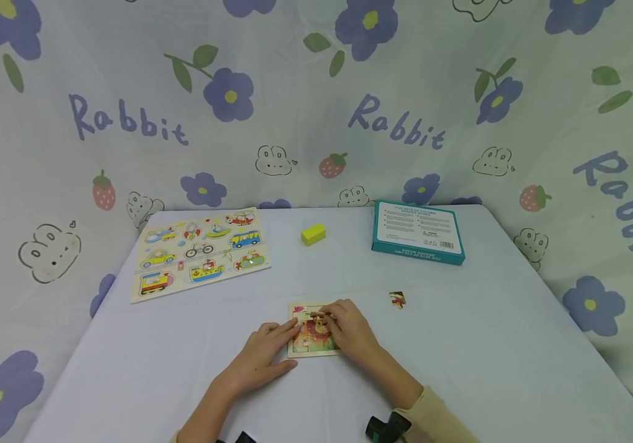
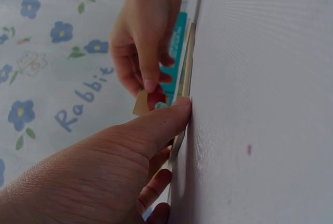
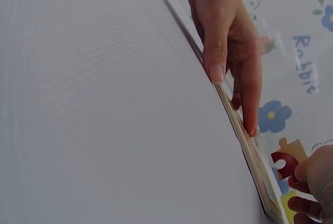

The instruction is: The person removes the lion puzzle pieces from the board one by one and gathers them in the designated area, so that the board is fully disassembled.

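Floral cloth printed with "Rabbit" lettering hangs behind and around a pale surface [image 1: 460,344]. At far left on the surface lies a vehicle peg board [image 1: 201,253], flat and well apart from the hands. To its right sits a yellow block [image 1: 313,234], then a teal box [image 1: 418,232] near the far edge.

Near the front centre lies a small puzzle tray [image 1: 312,352]. The left hand [image 1: 259,363] rests on the surface at the tray's left edge, fingers straight, grip apart; the fingertips [image 1: 294,328] touch the tray, and the thumb [image 2: 166,120] presses against its edge. The right hand [image 1: 352,329] sits over the tray's upper right part with fingers curled, its grip clamped on a puzzle piece [image 3: 287,154] held just above the tray. A loose puzzle piece [image 1: 397,299] lies on the surface to the right of the tray, apart from both hands.
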Motion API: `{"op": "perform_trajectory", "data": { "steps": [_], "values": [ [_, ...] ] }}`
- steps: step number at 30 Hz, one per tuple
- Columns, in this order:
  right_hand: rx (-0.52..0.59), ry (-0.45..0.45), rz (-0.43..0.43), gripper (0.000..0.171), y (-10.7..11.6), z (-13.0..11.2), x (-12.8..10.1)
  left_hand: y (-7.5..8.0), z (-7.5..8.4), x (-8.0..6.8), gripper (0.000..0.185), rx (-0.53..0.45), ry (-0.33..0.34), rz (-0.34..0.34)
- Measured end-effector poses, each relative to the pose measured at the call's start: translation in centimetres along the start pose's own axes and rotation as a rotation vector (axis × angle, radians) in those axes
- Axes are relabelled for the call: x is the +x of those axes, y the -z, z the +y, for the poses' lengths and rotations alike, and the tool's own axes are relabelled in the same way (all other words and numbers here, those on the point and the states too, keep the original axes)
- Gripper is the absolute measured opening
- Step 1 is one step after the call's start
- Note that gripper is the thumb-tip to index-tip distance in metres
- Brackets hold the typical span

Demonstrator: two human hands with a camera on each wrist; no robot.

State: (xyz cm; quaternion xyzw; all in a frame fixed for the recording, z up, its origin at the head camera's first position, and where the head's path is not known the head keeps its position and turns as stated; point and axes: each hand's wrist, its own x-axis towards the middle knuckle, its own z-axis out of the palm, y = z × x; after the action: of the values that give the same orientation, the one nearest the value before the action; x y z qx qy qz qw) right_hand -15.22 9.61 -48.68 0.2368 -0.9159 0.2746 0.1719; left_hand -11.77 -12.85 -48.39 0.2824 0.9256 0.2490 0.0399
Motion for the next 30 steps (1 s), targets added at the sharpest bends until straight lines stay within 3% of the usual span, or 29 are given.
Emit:
{"op": "perform_trajectory", "data": {
  "steps": [12,17,30],
  "values": [
    [0.028,-0.149,-0.045,0.013,2.3,1.2,0.6,0.2,0.3,-0.1,0.065,-0.025,-0.004,0.006],
    [0.065,-0.194,-0.075,0.016,3.4,1.9,0.8,0.3,0.4,-0.1,0.065,-0.034,0.023,-0.022],
    [0.103,-0.310,-0.074,0.019,4.7,3.6,1.0,0.3,0.5,-0.1,0.066,-0.048,0.043,-0.034]
  ]
}}
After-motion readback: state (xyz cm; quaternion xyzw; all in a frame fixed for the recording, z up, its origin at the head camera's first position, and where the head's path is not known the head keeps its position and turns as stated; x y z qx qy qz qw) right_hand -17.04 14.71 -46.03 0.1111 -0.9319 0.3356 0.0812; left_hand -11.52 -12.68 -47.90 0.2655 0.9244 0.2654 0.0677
